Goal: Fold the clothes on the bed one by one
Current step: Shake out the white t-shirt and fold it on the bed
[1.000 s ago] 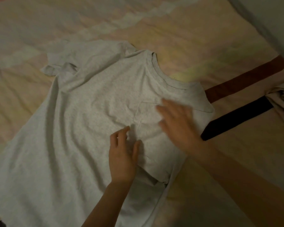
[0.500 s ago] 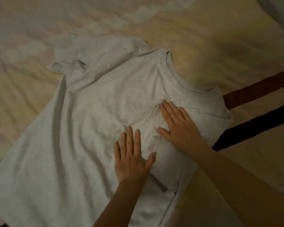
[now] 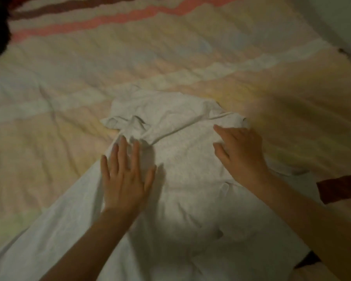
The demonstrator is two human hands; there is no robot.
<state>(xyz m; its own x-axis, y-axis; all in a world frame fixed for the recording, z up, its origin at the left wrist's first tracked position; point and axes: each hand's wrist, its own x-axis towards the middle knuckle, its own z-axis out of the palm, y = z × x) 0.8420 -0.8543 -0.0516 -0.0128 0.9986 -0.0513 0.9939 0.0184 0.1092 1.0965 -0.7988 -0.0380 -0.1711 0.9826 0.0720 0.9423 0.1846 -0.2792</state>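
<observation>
Pale T-shirt (image 3: 182, 179) spread on the bed (image 3: 170, 63), left hand (image 3: 126, 179) flat with fingers splayed, right hand (image 3: 241, 157) relaxed near the collar, both seemingly pressing out wrinkles before any fold, far sleeve (image 3: 130, 120) crumpled.

Dim, warm light; soft motion blur throughout.

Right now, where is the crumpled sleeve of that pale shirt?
In the head view the crumpled sleeve lies left of centre on the striped bedcover, just beyond the fingertips of the left hand, across the shirt from the right hand.
</observation>
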